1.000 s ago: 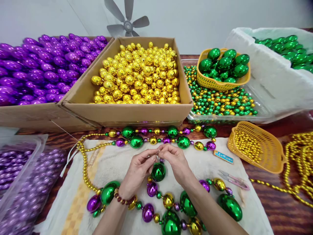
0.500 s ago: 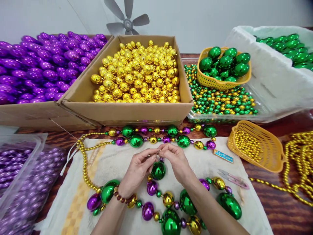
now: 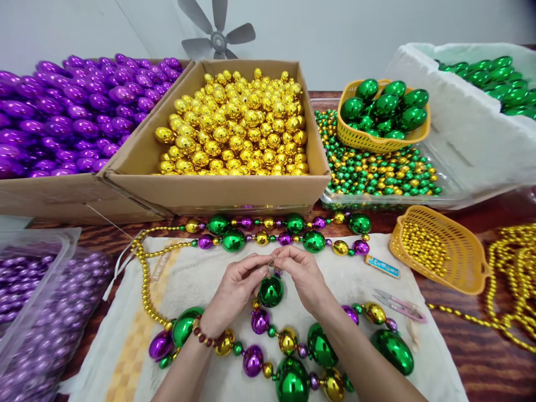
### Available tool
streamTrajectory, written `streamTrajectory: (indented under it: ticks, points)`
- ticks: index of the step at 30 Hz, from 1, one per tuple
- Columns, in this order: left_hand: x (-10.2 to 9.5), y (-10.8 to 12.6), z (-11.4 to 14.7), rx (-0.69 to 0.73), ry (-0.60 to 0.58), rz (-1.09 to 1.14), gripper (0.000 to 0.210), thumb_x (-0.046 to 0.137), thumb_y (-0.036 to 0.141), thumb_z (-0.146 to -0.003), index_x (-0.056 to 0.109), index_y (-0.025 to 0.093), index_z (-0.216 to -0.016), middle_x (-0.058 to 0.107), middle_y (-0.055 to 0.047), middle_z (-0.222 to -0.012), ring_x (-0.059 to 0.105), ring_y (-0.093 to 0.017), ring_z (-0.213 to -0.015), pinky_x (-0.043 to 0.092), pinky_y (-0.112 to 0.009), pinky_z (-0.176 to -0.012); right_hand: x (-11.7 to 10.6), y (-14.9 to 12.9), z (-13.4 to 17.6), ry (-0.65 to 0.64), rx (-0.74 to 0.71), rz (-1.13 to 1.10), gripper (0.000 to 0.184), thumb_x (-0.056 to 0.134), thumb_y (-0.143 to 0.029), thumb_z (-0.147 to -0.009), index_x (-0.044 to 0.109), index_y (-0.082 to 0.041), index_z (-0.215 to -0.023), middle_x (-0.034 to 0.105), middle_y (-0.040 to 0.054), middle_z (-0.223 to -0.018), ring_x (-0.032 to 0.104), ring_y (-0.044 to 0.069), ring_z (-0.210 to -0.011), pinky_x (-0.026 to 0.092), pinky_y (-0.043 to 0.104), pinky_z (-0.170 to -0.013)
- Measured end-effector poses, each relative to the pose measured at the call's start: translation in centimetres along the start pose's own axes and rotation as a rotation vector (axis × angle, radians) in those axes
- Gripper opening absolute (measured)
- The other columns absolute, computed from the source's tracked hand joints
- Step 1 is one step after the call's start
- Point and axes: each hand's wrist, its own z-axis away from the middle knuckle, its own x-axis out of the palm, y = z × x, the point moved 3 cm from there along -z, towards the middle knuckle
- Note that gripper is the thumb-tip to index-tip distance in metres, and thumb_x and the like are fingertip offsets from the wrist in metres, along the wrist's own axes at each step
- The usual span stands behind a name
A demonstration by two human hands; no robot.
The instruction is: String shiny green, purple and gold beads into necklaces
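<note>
Close together at the middle of the cloth, my left hand [image 3: 240, 285] and my right hand [image 3: 299, 273] both pinch a thin string [image 3: 272, 260], which crosses between the fingertips. Just below hangs or rests a shiny green bead [image 3: 271, 291] with a small purple bead above it; which of the two I cannot tell. From there a strand of purple, gold and green beads [image 3: 288, 340] runs down under my forearms. A brown bead bracelet [image 3: 205, 336] circles my left wrist. Another bead strand [image 3: 262, 238] lies just beyond my fingers, joined to small gold beads [image 3: 147, 296] at left.
Cardboard boxes hold purple beads [image 3: 75, 111] and gold beads [image 3: 234, 134]. A yellow basket of green beads [image 3: 383, 139] stands on a tray of small beads [image 3: 377, 176]. Thread snips [image 3: 400, 306], a blue-labelled strip [image 3: 382, 267] and a tilted yellow basket [image 3: 464, 251] lie at right.
My hands stay almost in place, with the fingertips shifting slightly around the string. The beads and boxes look unchanged.
</note>
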Motion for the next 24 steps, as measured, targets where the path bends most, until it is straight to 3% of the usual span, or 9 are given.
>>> streamTrajectory:
  ticks: [3, 7, 16, 24]
  points:
    - [-0.3, 0.0, -0.1, 0.020, -0.011, -0.067, 0.026, 0.059, 0.031, -0.089, 0.069, 0.023, -0.110, 0.058, 0.000, -0.078, 0.034, -0.004, -0.051, 0.028, -0.019, -0.046, 0.0, -0.1, 0.1, -0.010, 0.006, 0.000, 0.008, 0.066, -0.018, -0.074, 0.067, -0.017, -0.067, 0.064, 0.0019, -0.082, 0.054, 0.015, -0.078, 0.040, 0.029, -0.076]
    - [-0.8, 0.8, -0.2, 0.132, -0.027, -0.238, 0.025, 0.057, 0.028, -0.090, 0.070, 0.024, -0.111, 0.061, -0.003, -0.093, 0.051, -0.011, -0.073, 0.040, -0.022, -0.063, -0.1, -0.1, 0.1, -0.027, 0.011, 0.012, 0.006, 0.068, -0.021, -0.074, 0.069, -0.017, -0.069, 0.064, 0.0016, -0.081, 0.054, 0.015, -0.076, 0.040, 0.029, -0.074]
    - [-0.7, 2.6, -0.1, 0.241, -0.115, -0.597, 0.033, 0.046, 0.024, -0.095, 0.064, 0.027, -0.124, 0.054, -0.002, -0.079, 0.052, -0.014, -0.076, 0.039, -0.026, -0.068, -0.6, 0.2, 0.0, -0.063, 0.016, 0.040, 0.005, 0.071, -0.023, -0.074, 0.072, -0.019, -0.072, 0.068, 0.0024, -0.088, 0.057, 0.015, -0.081, 0.042, 0.028, -0.078]
    - [-0.7, 3.1, 0.2, 0.276, -0.110, -0.655, 0.034, 0.045, 0.025, -0.096, 0.062, 0.028, -0.125, 0.055, -0.002, -0.080, 0.052, -0.014, -0.076, 0.039, -0.026, -0.067, -0.4, 0.2, 0.1, -0.089, 0.026, 0.017, 0.005, 0.071, -0.023, -0.076, 0.074, -0.020, -0.073, 0.068, 0.0015, -0.090, 0.056, 0.013, -0.075, 0.043, 0.026, -0.073]
